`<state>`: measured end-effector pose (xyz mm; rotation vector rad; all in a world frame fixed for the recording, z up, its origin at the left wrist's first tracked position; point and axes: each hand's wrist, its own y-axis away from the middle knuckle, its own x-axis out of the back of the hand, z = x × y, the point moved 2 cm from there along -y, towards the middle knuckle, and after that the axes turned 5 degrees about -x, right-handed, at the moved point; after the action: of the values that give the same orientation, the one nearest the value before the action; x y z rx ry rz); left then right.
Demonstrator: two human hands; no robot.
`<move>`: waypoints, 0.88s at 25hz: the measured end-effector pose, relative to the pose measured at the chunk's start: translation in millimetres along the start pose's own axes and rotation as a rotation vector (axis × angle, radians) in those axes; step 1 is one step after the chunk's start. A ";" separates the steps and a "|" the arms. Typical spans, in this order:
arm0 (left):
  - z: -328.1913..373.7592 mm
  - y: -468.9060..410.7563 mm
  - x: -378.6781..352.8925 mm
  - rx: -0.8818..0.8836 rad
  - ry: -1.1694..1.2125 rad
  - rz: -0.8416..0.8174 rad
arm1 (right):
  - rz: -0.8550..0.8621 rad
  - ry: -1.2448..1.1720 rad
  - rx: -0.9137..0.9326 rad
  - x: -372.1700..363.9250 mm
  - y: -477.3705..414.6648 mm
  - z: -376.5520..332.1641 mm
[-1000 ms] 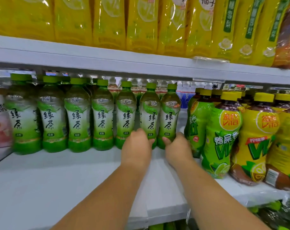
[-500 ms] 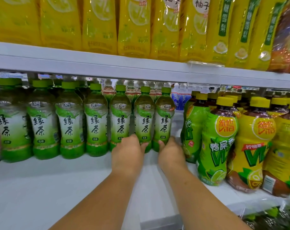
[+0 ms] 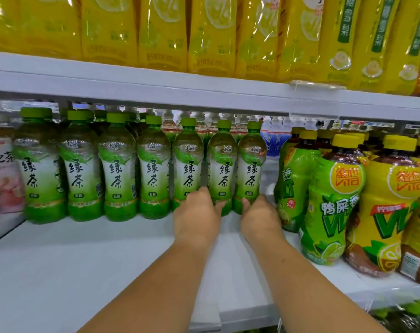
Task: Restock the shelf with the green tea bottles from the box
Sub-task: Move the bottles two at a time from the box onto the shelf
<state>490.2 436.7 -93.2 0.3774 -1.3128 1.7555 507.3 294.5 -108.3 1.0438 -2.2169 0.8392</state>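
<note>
While left hand (image 3: 197, 219) and right hand (image 3: 259, 217) stay at the bases of two green tea bottles (image 3: 222, 169), nothing shifts; grip: cannot tell; probably final seating.

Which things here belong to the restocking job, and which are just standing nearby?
Job: green tea bottles; shelf under them; left hand and right hand, each at the base of a bottle at the row's right end.

Bystanders: yellow bottles on the level above; Vita bottles to the right; pink-label bottle far left.
</note>
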 end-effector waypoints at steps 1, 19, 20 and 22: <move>-0.8 0.5 0.3 0.006 0.005 -0.003 | -0.003 -0.004 -0.007 0.2 -0.3 -0.2; -35.5 80.9 85.5 0.144 0.590 -0.302 | -0.132 -0.562 -0.014 41.1 51.7 7.8; -38.0 85.7 90.4 0.164 0.608 -0.311 | -0.175 -0.596 -0.008 43.3 59.4 10.4; -43.5 91.2 100.0 0.200 0.637 -0.337 | -0.265 -0.639 -0.021 48.1 75.9 9.9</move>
<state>373.2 517.4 -97.9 0.1170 -0.5856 1.5389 417.4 303.1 -104.5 1.7329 -2.4872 0.3911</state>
